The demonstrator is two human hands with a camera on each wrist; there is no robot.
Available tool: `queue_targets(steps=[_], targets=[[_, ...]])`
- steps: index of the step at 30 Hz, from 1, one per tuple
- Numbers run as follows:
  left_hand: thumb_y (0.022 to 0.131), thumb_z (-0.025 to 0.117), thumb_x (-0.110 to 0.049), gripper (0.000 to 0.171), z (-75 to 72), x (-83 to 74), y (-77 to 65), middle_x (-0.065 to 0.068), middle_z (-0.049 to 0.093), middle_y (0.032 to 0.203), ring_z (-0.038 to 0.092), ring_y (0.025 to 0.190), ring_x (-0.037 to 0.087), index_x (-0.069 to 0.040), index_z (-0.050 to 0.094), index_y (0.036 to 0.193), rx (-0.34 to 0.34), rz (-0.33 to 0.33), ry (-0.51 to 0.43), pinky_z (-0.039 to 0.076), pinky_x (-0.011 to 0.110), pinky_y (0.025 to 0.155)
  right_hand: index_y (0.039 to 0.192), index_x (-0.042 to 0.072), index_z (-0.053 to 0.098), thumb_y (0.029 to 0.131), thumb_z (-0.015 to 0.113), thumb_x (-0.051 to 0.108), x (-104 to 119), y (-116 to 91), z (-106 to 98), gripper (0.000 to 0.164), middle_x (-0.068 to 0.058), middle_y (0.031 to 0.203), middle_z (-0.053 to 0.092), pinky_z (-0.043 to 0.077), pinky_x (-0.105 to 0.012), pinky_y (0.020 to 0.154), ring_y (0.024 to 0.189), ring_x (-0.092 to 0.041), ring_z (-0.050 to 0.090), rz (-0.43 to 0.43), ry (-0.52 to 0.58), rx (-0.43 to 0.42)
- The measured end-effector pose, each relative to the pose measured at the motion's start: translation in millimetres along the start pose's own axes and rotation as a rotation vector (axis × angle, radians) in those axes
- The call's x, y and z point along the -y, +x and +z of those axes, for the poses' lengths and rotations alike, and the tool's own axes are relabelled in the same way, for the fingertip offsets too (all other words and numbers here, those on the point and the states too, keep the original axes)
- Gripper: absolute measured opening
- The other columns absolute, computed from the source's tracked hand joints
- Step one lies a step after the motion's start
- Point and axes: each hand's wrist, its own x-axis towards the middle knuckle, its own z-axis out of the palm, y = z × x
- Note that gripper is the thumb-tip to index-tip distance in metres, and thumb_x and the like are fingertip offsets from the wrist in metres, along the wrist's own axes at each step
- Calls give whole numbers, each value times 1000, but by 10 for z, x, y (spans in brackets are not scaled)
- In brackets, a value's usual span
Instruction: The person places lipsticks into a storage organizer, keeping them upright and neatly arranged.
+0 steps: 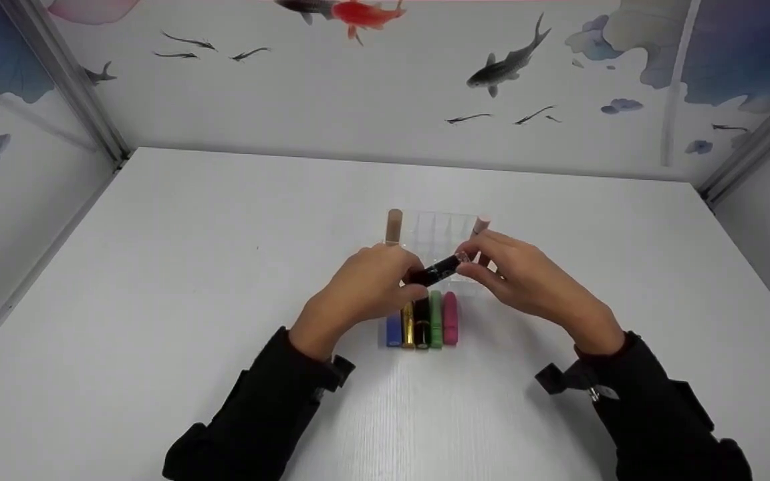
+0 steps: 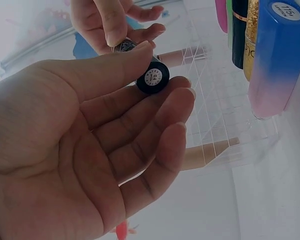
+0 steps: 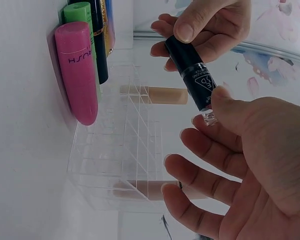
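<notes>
A black lipstick tube with a clear end is held aslant between the two hands, above the table. My left hand pinches its dark end between thumb and fingers; a round label marked 04 shows on that end in the left wrist view. At the clear end, the thumb and fingers of my right hand pinch the tube, the other fingers spread loosely. Just beyond the hands stands a clear compartment organizer. It holds a tan tube at its left and a pale pink tube at its right.
On the near side of the organizer lies a row of tubes: blue, gold, black, green and bright pink. The white table meets panels painted with fish at the back.
</notes>
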Motion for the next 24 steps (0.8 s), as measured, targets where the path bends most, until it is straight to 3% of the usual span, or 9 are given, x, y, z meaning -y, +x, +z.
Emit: queue_targets(steps=[3,8,14,24], targets=[[112,80,-19,21,4,2,-4,14,88,105,66,83,18,0,88,118,14,-1,-3,56,35,81,127,1,74,111,78,6,11,2,-3,17,-11,111,80,61,-35,77,96,-27,76,10,13,4],[110,84,-24,24,20,-3,-11,9,83,88,60,72,12,-1,90,108,58,15,11,44,24,67,131,3,75,117,72,13,48,14,-27,18,-9,115,80,57,-31,79,100,-26,74,126,107,58],[112,82,-27,30,46,-5,-12,-2,65,74,55,69,11,-1,87,101,81,60,8,41,23,65,129,2,76,117,70,14,66,27,-43,18,-10,115,81,56,-30,81,101,-27,73,176,158,69],[113,80,-29,33,79,-3,3,-7,55,68,48,63,6,-2,81,93,116,190,9,35,19,61,127,3,78,118,69,14,81,49,-33,17,-8,114,81,61,-35,90,105,-26,74,199,185,57]])
